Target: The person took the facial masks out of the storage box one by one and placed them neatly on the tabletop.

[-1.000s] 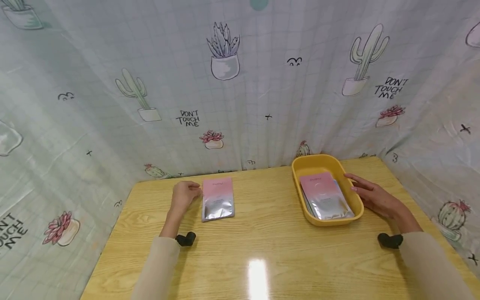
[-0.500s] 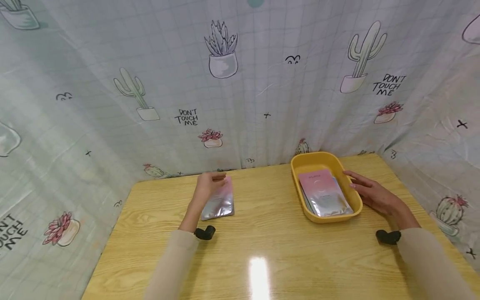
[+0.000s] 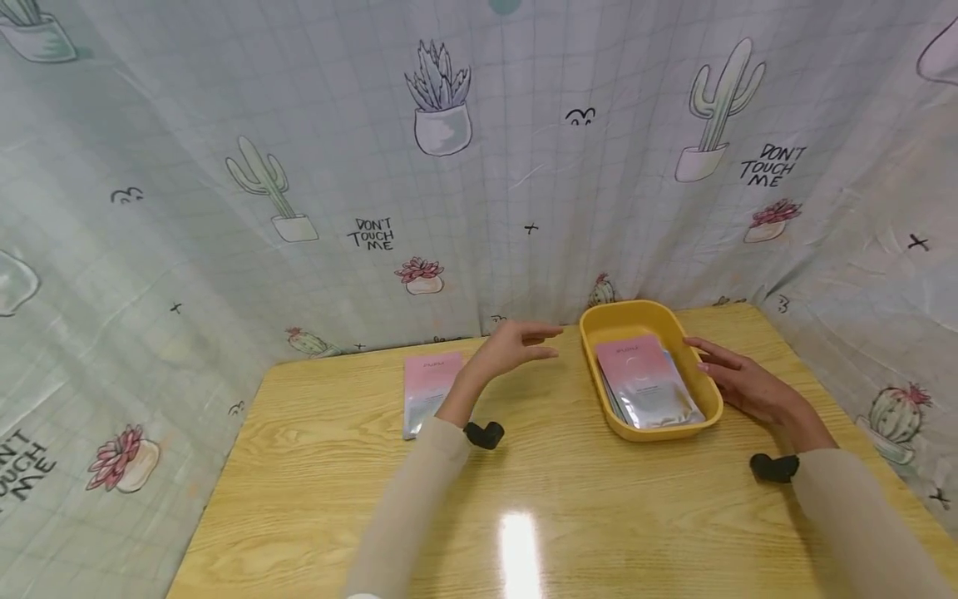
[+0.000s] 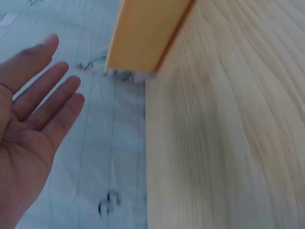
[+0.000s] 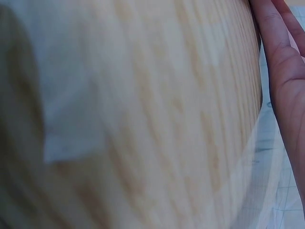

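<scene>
My left hand [image 3: 516, 345] is above the table between a lone sachet and a yellow plastic basket. Its fingers stretch toward the basket and hold nothing; the left wrist view shows the bare palm [image 4: 28, 143] with the basket wall [image 4: 143, 38] ahead. The pink-and-silver sachet [image 3: 430, 376] lies flat at the left, partly covered by the left forearm. Inside the basket [image 3: 634, 309] rests a small stack of sachets, a pink-and-silver one [image 3: 647, 383] on top. At the basket's right rim, the extended fingers of my right hand [image 3: 752, 391] touch the side.
A wooden table [image 3: 299, 482] carries everything, with a bright light reflection near its front. Behind and at both sides hangs a curtain [image 3: 494, 166] printed with cacti, right against the table's back edge. Black wrist mounts [image 3: 485, 434] sit by both cuffs.
The left hand has moved right, from beside the lone sachet, across it, to near the basket's left side. The right hand stays at the basket rim. The sachets keep their places.
</scene>
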Demonstrator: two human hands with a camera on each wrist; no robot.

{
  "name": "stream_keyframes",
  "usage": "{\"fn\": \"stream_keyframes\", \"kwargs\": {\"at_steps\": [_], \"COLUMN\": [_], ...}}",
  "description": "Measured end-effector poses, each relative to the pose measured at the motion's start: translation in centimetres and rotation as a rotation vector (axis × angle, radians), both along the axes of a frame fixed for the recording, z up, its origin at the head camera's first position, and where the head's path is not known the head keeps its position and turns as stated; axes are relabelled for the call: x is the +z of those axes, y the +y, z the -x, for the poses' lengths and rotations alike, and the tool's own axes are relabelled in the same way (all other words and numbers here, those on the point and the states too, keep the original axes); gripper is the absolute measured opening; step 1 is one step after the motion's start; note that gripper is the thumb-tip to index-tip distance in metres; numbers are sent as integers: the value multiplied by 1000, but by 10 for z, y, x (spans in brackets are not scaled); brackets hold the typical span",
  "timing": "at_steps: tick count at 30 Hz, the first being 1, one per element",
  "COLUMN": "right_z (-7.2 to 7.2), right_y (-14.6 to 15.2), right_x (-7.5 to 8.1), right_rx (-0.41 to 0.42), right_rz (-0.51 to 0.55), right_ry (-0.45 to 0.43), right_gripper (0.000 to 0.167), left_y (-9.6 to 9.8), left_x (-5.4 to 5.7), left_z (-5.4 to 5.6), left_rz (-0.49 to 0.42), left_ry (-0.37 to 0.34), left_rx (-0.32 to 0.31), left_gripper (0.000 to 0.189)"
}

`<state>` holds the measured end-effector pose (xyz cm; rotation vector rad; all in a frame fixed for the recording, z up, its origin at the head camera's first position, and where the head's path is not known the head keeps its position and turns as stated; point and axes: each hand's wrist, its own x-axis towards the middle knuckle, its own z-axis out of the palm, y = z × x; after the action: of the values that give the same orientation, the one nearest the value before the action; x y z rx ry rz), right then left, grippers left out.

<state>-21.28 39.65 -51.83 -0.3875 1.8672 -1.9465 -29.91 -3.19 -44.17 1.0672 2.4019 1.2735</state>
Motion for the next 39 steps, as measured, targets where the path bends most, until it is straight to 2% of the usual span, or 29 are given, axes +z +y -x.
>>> {"fn": "stream_keyframes", "kwargs": {"at_steps": [6, 11, 13, 16, 20, 23, 25, 30, 34, 37, 39], "right_z": [-2, 1, 3, 3, 1, 0, -1, 0, 0, 0, 0], "right_y": [1, -4, -6, -9, -7, -4, -3, -1, 0, 0, 0], "right_x": [-1, 1, 0, 0, 1, 1, 1, 1, 0, 0, -1], "right_rx": [-30, -12, -2, -6, -42, -61, -64, -50, -34, -30, -39], "right_rz": [-41, -36, -28, -25, -38, -46, -44, -22, -1, -5, -23], "right_ry": [5, 12, 5, -9, -29, -32, -35, -34, -29, -26, -29], "right_gripper": [54, 55, 55, 54, 55, 55, 55, 55, 55, 55, 55], "left_y": [70, 115, 126, 139, 150, 155, 156, 151, 144, 138, 135], "left_x": [4, 4, 5, 5, 3, 1, 0, -3, -3, -3, -3], "left_z": [16, 27, 29, 28, 26, 25, 26, 29, 27, 24, 21], "left_rz": [103, 238, 313, 375, 393, 390, 384, 355, 290, 243, 188], "left_ry": [-9, 2, -1, -45, -80, -58, -42, -11, -31, -106, -221], "left_rx": [-185, -194, -171, -157, -103, -52, -42, -90, -130, -169, -195], "left_gripper": [47, 52, 53, 54, 53, 49, 46, 37, 39, 49, 57]}}
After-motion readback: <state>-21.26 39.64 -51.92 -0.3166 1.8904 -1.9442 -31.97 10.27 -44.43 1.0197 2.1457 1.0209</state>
